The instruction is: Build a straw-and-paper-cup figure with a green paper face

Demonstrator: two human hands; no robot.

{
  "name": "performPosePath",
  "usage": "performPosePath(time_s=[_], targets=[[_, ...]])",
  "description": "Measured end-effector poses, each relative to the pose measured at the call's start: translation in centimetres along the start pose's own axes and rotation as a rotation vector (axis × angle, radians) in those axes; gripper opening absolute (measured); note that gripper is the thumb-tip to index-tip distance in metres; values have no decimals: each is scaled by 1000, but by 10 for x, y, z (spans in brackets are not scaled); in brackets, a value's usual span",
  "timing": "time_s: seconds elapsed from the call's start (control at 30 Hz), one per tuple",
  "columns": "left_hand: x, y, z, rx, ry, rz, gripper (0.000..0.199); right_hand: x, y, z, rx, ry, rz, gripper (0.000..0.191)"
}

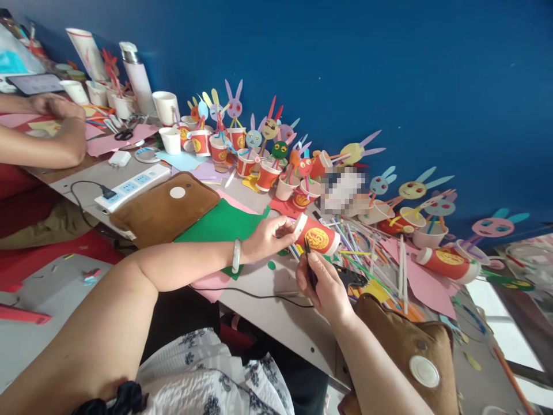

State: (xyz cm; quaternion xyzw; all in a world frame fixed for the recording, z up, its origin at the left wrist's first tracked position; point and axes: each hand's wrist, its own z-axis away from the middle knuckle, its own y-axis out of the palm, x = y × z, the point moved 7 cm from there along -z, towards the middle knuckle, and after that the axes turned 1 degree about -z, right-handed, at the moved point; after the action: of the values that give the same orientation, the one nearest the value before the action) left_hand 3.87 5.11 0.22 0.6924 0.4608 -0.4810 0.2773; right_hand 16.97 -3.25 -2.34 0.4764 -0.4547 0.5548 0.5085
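A red paper cup with a yellow round print (318,237) lies on its side above the desk's front part. My left hand (272,235), with a pale bangle on the wrist, grips its white end between thumb and fingers. My right hand (320,282) is closed around a dark, slim tool (308,259) whose tip points up at the cup's print; what kind of tool it is I cannot make out. Green paper (228,227) lies under and beside my left forearm. Paper strips and straws (367,248) are heaped to the right of the cup.
Cups with rabbit-faced figures (268,173) line the blue wall. A brown pouch (166,207) and a white power strip (133,185) lie left, another brown pouch (415,351) right. A black cable (263,296) crosses the front. Another person's arms (47,135) rest at far left.
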Motion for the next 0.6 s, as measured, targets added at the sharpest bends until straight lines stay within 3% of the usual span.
performPosePath(time_s=[0.13,0.2,0.37,0.6], targets=[[5,-8,-5,-32,-47,16,20,27,-19,9,-226,-410,602,37],[7,-9,-7,-31,-63,36,21,34,-25,9,-306,-502,826,35],[7,-5,-10,21,-68,88,23,40,-35,-1,-380,-519,1134,37],[9,6,-5,137,-228,176,22,33,-29,-7,-276,-457,1216,40]])
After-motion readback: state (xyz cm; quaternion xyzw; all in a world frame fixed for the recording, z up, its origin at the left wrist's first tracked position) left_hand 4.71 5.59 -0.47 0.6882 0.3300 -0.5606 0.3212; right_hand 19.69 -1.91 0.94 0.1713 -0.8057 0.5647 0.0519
